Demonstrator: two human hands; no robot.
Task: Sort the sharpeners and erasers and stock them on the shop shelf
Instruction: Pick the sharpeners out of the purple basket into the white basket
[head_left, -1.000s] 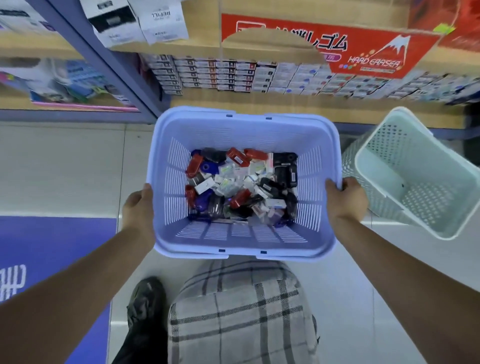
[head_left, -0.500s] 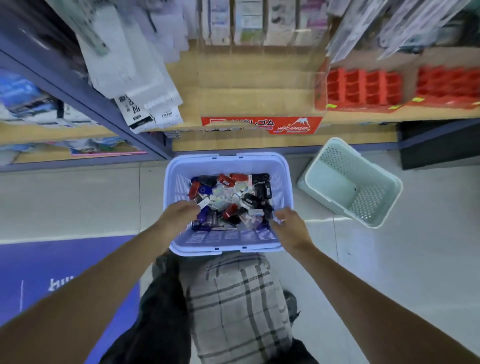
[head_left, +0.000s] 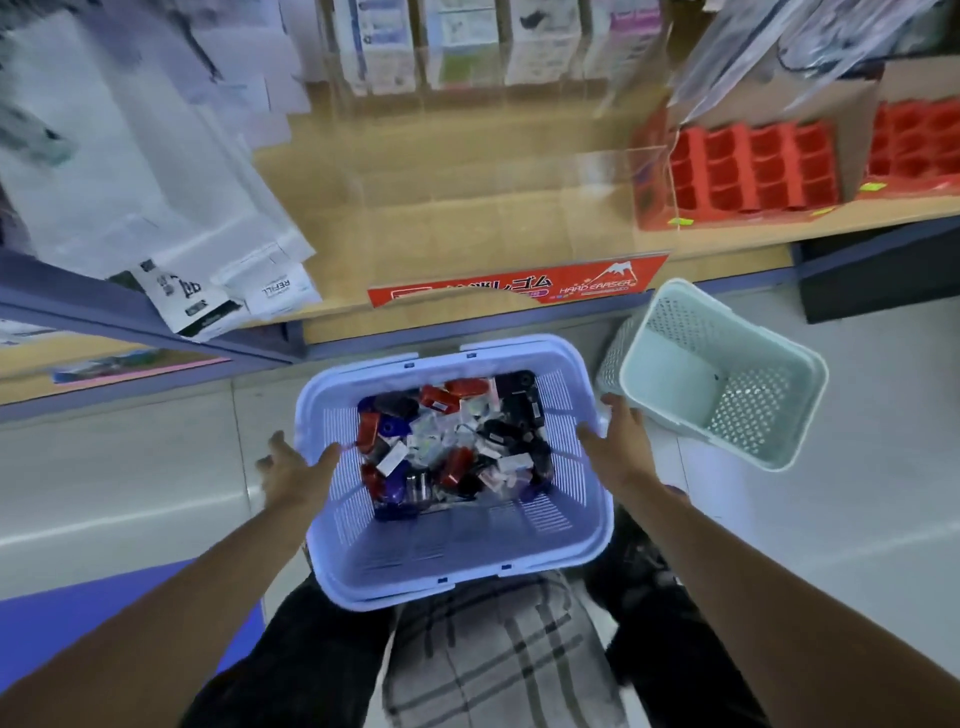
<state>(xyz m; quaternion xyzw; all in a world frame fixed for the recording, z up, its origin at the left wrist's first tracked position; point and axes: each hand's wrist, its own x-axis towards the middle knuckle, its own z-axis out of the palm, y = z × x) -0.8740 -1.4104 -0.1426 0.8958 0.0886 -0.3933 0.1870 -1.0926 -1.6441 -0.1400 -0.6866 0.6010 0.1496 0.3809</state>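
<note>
Shop floor (head_left: 130, 467) below the shelf (head_left: 467, 218): purple basket (head_left: 457, 566) of sharpeners and erasers (head_left: 452, 447) is dead centre, my left hand (head_left: 296, 475) at its 9 o'clock rim, right hand (head_left: 621, 444) at 3, both grips wide, holding nothing.

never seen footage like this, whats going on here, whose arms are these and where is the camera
There is no machine here. The one picture comes from a camera worn on a person's head, looking down, so the two bare arms are their own. The left hand is spread open against the left side of a blue basket; the right hand lies on its right rim, and whether it grips is unclear. The basket holds mixed small sharpeners and erasers. Beside it on the floor is a tilted green basket. Behind is the shop shelf with red trays.
</note>
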